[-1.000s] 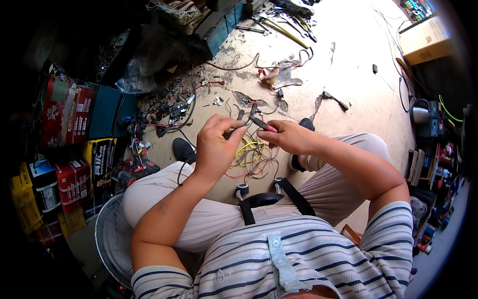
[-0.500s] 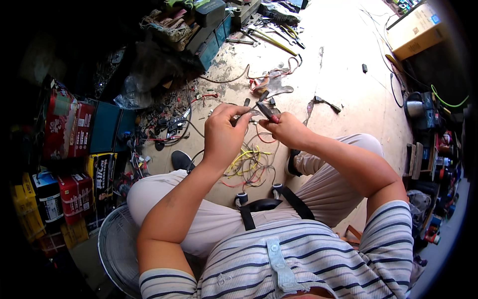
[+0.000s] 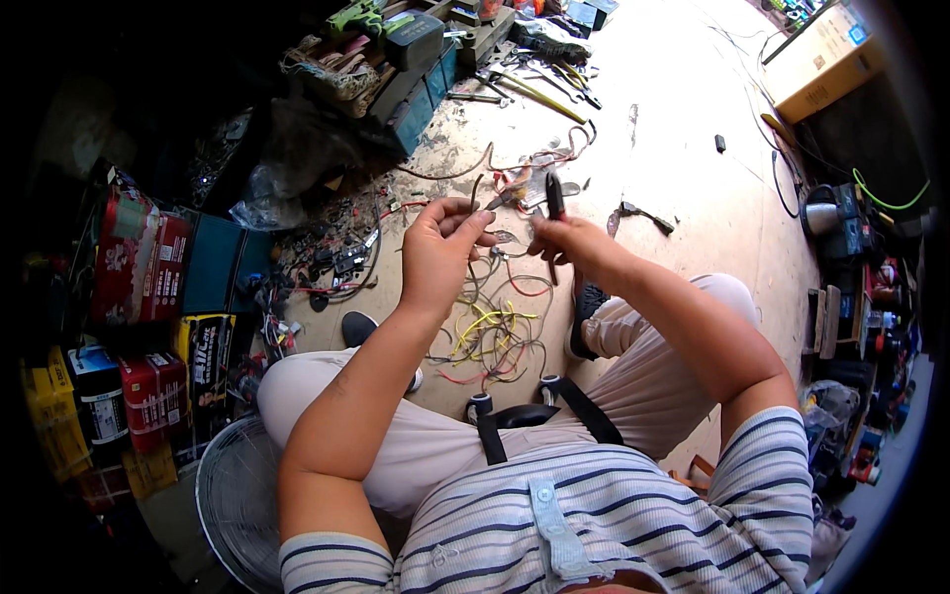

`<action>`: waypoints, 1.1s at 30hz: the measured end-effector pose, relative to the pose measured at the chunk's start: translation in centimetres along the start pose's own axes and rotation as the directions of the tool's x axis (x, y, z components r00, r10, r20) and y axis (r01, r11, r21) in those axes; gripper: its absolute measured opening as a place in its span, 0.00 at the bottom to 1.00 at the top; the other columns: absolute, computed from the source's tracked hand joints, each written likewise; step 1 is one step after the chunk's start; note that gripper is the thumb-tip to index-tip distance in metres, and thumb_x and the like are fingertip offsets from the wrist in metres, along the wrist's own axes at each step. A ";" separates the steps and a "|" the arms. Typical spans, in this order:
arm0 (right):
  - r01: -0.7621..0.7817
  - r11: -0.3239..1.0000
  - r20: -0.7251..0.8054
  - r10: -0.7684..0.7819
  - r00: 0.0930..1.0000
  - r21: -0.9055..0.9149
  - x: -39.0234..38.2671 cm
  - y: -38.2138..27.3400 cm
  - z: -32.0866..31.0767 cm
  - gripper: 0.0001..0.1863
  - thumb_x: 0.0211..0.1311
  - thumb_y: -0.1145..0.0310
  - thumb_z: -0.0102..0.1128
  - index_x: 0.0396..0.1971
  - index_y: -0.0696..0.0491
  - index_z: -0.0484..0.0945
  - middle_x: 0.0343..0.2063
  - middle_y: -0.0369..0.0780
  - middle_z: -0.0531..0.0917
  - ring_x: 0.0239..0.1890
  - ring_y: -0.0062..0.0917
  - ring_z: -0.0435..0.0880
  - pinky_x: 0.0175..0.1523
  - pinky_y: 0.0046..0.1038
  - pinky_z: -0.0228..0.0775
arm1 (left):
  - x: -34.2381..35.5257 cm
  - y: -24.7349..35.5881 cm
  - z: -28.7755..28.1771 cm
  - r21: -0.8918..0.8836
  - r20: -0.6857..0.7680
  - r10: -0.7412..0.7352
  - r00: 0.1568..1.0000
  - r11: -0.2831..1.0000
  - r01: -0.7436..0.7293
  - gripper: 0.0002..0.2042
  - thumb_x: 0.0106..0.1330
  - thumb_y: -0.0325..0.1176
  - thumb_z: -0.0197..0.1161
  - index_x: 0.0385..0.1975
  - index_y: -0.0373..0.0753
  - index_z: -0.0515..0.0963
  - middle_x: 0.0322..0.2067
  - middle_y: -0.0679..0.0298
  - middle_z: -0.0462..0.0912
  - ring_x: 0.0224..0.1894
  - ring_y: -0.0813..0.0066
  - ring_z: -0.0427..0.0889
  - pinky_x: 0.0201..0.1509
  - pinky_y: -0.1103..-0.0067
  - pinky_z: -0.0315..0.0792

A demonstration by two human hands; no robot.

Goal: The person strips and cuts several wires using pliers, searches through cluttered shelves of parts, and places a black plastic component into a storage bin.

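Between the thumb and fingers of my left hand (image 3: 435, 255) is a dark cable (image 3: 476, 188), one end sticking up past the fingertips. My right hand (image 3: 579, 244) is closed round pliers (image 3: 554, 195) with a dark head and reddish handles; their jaws point away from me, apart from the cable. Below both hands, on the floor between my legs, lies a tangle of yellow, red and dark wires (image 3: 500, 332). Just beyond the hands is a clear plastic bag (image 3: 539, 183) with red and brown wiring beside it.
Long-handled tools (image 3: 539, 96) lie at the far side. Scattered dark connectors and scraps (image 3: 346, 252) cover the floor at left, near stacked battery boxes (image 3: 153, 396). A round wire-mesh fan guard (image 3: 237, 485) stands by my left leg. A cardboard box (image 3: 821, 69) sits far right, above shelves (image 3: 866, 327).
My right hand has drawn back from the left, and the pliers have swung upright, away from the cable. The cable's end now points up from my left fingers.
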State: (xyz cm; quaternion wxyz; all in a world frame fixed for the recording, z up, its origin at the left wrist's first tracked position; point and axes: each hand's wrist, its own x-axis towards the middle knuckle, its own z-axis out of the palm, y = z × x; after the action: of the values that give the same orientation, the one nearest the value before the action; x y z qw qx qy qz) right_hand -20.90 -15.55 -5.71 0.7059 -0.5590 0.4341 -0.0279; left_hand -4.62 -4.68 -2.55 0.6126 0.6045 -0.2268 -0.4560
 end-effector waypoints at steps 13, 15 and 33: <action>-0.086 0.942 0.282 0.184 0.942 -0.325 -1.8 -1.0 2.5 0.24 0.65 0.51 0.46 0.24 0.59 0.72 0.16 0.37 0.74 0.16 0.21 0.75 0.23 0.23 0.68 | -0.4 -0.7 -0.5 0.044 0.030 0.005 1.000 0.999 -0.007 0.05 0.61 0.26 0.58 0.35 0.35 0.76 0.30 0.69 0.79 0.31 0.85 0.76 0.33 0.87 0.69; -0.099 0.940 0.285 0.198 0.938 -0.328 -1.8 -1.1 2.5 0.24 0.66 0.51 0.46 0.24 0.58 0.72 0.16 0.37 0.74 0.17 0.20 0.75 0.23 0.22 0.68 | -0.2 -1.1 -0.6 0.085 0.025 0.053 0.998 0.995 -0.055 0.05 0.60 0.25 0.60 0.34 0.35 0.76 0.30 0.70 0.79 0.31 0.86 0.76 0.35 0.87 0.69; -0.122 0.900 0.230 0.235 0.944 -0.418 -2.2 -1.5 2.0 0.24 0.66 0.50 0.45 0.24 0.58 0.73 0.19 0.37 0.77 0.18 0.20 0.76 0.24 0.24 0.67 | -0.6 -1.2 0.3 0.308 0.034 0.183 0.983 0.933 -0.184 0.04 0.57 0.23 0.64 0.30 0.35 0.77 0.27 0.70 0.79 0.29 0.87 0.76 0.35 0.88 0.70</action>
State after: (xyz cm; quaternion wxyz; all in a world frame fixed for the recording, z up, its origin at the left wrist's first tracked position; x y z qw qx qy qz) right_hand -20.29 -13.40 -3.19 0.6301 -0.6466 0.3784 0.2042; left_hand -5.54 -4.19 -3.50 0.5494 0.6681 -0.3525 -0.3572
